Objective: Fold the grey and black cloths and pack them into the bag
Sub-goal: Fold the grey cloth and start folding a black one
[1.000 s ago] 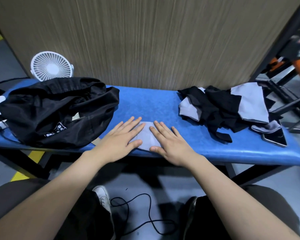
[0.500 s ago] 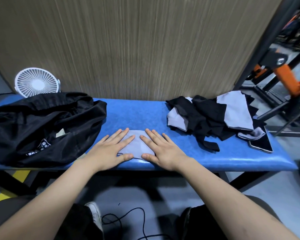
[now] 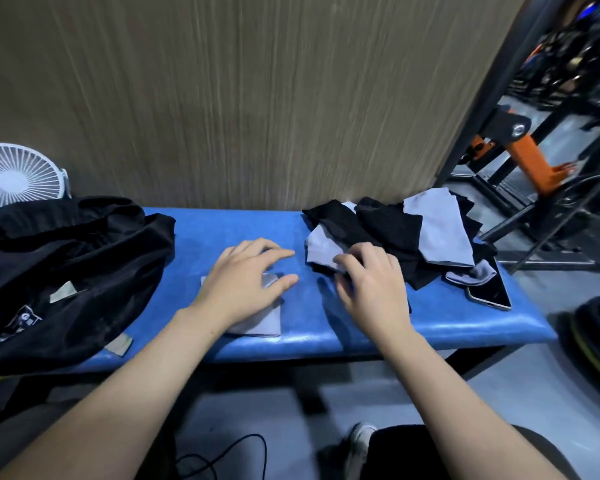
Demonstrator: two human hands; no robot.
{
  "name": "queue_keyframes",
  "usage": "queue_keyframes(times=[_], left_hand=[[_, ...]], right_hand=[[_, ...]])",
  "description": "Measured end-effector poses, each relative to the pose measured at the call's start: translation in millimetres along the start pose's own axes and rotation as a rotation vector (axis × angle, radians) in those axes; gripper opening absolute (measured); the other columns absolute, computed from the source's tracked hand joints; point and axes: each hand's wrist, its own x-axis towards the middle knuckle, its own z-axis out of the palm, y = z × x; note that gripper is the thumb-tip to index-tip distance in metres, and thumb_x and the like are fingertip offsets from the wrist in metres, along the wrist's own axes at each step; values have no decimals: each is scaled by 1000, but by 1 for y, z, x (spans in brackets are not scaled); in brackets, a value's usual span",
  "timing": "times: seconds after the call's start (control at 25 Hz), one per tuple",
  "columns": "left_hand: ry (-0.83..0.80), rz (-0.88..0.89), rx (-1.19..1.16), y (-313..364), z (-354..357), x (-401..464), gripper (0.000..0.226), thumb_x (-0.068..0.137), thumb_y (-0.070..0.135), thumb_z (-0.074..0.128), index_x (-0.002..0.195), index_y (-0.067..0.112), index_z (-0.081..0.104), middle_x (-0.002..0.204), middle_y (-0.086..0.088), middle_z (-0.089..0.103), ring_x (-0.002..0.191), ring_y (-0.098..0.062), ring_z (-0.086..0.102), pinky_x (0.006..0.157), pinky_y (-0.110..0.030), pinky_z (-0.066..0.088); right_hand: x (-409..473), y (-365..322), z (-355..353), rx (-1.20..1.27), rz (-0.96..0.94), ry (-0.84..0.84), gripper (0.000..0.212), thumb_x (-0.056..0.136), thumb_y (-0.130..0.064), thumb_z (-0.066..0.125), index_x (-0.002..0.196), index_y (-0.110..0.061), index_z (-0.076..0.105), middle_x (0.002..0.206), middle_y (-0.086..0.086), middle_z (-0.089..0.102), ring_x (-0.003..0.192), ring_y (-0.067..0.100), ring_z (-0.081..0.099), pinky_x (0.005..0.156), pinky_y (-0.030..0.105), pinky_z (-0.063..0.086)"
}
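A small folded grey cloth [image 3: 269,320] lies on the blue bench [image 3: 229,228] near its front edge. My left hand [image 3: 246,289] rests on it with relaxed, spread fingers. A loose pile of grey and black cloths [image 3: 395,230] sits at the bench's right end. My right hand [image 3: 371,285] is at the pile's near edge with its fingers bent over a grey cloth [image 3: 321,249]. Whether they pinch it is unclear. The black bag [image 3: 66,271] lies slumped on the bench's left end.
A phone [image 3: 489,292] lies beside the pile near the bench's right front corner. A white fan [image 3: 18,174] stands behind the bag. A wood-grain wall backs the bench. A black and orange metal frame [image 3: 527,154] stands at the right. A cable [image 3: 222,455] lies on the floor.
My right hand has left the folded grey cloth and moved right to the pile's edge. My left hand stays on the folded cloth. The view has swung to the right.
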Motion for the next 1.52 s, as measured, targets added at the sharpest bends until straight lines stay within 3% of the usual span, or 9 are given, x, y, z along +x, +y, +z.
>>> queue_keyframes(times=[0.32, 0.48, 0.64, 0.8, 1.0, 1.16, 1.28, 1.4, 1.52], left_hand=[[137, 61, -41, 20, 19, 12, 53, 88, 61, 39, 131, 36, 58, 119, 17, 53, 111, -9, 47, 96, -32, 38], [155, 64, 6, 12, 20, 11, 53, 88, 60, 39, 133, 38, 57, 128, 14, 51, 117, -11, 46, 97, -32, 37], [149, 41, -32, 15, 21, 11, 49, 90, 54, 48, 135, 38, 53, 125, 16, 50, 110, -11, 47, 94, -34, 42], [119, -26, -119, 25, 21, 13, 59, 91, 44, 60, 145, 43, 36, 136, 20, 39, 97, -7, 56, 81, -32, 47], [45, -88, -242, 32, 44, 22, 71, 88, 29, 68, 147, 43, 32, 145, 23, 32, 72, -7, 64, 76, -37, 55], [90, -161, -321, 33, 62, 35, 56, 87, 12, 58, 135, 39, 52, 143, 20, 42, 102, -16, 63, 89, -37, 52], [198, -205, -390, 35, 62, 46, 46, 92, 4, 48, 126, 31, 64, 135, 15, 53, 115, -14, 57, 95, -24, 44], [270, -186, -464, 36, 54, 51, 38, 95, 0, 48, 120, 20, 68, 133, 5, 58, 121, -11, 53, 92, 0, 27], [298, -114, -450, 31, 42, 47, 38, 94, -3, 49, 118, 20, 69, 138, 5, 56, 127, -8, 49, 102, -4, 28]], right_hand=[[12, 15, 11, -140, 344, -161, 52, 77, -56, 70, 113, -19, 62, 104, 4, 57, 95, 29, 56, 79, 42, 41], [18, 10, 11, -212, 315, -179, 19, 80, -28, 63, 95, -16, 66, 88, 6, 61, 81, 31, 58, 75, 42, 37], [24, 5, -3, -131, 321, -32, 14, 79, -16, 51, 83, -14, 64, 73, 5, 61, 65, 30, 56, 59, 35, 34], [26, -4, -31, 64, 312, 121, 12, 85, -13, 56, 93, -17, 64, 90, -3, 61, 72, 21, 56, 44, 29, 41], [7, -6, -42, 459, 192, 87, 14, 90, -4, 61, 99, -13, 67, 109, -5, 61, 91, 13, 62, 71, 33, 53], [-11, 2, -52, 622, 136, 37, 18, 90, 6, 59, 98, -7, 68, 119, 0, 61, 106, 12, 61, 80, 26, 51], [-25, 18, -53, 739, 200, -1, 20, 92, 10, 55, 99, -6, 66, 122, 0, 61, 108, 16, 63, 73, 37, 60], [-31, 32, -55, 815, 293, -14, 22, 94, 13, 53, 98, -5, 66, 123, -1, 62, 104, 15, 65, 61, 30, 61], [-29, 35, -53, 929, 425, -51, 24, 95, 11, 52, 94, -8, 67, 121, -3, 66, 94, 18, 69, 57, 30, 60]])
